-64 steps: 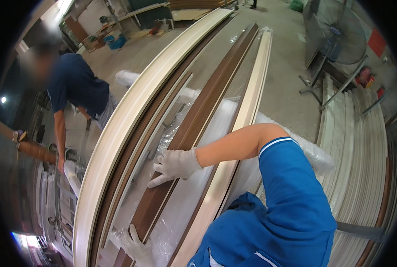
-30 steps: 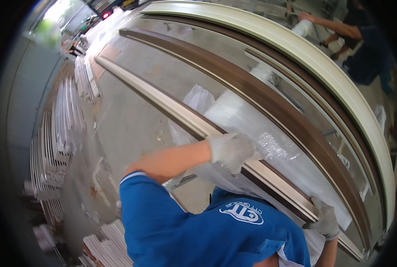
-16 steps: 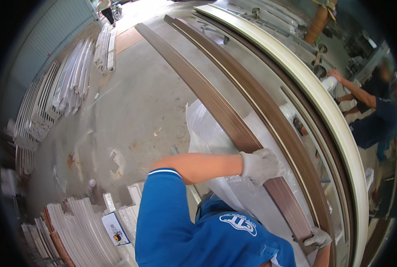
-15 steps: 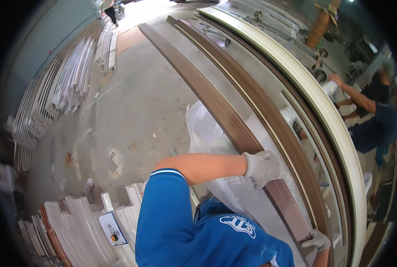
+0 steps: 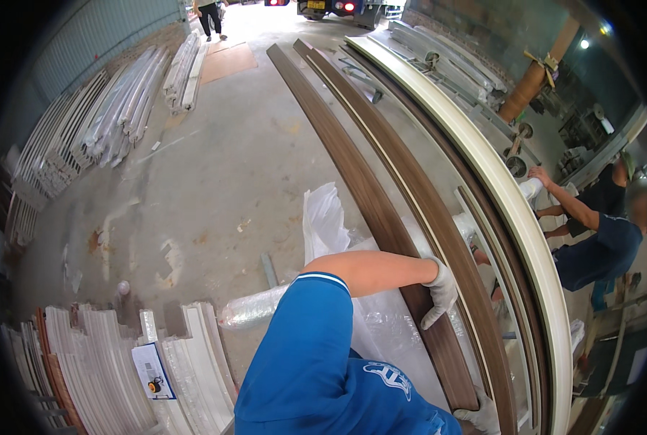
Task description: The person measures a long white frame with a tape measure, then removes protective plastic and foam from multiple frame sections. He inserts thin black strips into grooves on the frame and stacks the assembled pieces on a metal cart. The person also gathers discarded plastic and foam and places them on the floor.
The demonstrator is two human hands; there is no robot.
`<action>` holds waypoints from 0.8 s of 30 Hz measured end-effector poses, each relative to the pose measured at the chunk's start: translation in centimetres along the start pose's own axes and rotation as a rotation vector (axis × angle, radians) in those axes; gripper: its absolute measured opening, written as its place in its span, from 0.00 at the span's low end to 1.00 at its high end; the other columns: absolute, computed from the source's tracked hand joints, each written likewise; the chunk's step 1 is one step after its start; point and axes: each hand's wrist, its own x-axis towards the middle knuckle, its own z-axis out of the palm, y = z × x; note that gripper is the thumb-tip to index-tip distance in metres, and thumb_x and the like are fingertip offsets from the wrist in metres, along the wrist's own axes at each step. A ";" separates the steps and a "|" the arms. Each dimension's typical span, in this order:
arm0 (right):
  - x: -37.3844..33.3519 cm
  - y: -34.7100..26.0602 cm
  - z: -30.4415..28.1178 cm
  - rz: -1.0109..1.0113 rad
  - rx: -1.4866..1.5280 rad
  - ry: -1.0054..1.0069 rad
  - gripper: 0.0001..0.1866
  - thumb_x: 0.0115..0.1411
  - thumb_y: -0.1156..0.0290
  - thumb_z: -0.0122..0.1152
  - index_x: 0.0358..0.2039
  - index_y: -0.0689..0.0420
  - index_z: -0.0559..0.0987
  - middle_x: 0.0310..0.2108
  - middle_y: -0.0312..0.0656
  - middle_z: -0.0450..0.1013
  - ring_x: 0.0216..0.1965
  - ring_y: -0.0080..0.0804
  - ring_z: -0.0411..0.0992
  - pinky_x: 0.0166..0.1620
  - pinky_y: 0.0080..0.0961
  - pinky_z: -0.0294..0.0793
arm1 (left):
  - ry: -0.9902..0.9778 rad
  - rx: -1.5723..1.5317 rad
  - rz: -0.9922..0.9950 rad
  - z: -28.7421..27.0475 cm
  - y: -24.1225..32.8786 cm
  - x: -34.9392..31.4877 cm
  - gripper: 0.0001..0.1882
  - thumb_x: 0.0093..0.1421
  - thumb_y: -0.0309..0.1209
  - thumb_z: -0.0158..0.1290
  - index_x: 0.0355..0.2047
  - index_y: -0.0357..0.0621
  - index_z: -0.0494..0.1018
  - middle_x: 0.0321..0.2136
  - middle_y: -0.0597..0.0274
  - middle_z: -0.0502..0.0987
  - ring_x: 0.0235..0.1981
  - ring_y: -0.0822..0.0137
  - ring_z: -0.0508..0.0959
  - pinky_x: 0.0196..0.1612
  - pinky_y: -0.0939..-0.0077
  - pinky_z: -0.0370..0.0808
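Observation:
A long brown wood-grain plank runs from beside my body toward the far end of the floor. My left hand, in a pale grey work glove, curls over its right edge, with fingers bent down onto the face. Close to the near end, my right hand, also gloved, grips the same edge; some of its fingers are hidden. Just to the right lies a second brown plank with a light strip along its side. Translucent white plastic wrap hangs under and beside the first plank.
A long cream profile bounds the right side. Beyond it, co-workers stand, one with a hand stretched out. Wrapped profile bundles lie at left; white profiles and a clipboard are near left. A truck stands at the far opening.
My view has shifted, bringing the truck into sight. My left hand has gone from lying across the plank to its right edge. My right hand stays at the near end.

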 end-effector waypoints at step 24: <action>1.5 6.2 2.3 -0.013 0.085 0.159 0.56 0.32 0.50 0.88 0.60 0.66 0.73 0.53 0.56 0.77 0.56 0.49 0.76 0.59 0.36 0.74 | 0.337 0.099 0.019 2.9 0.9 -2.8 0.52 0.36 0.49 0.75 0.65 0.55 0.70 0.54 0.54 0.79 0.57 0.50 0.78 0.58 0.55 0.74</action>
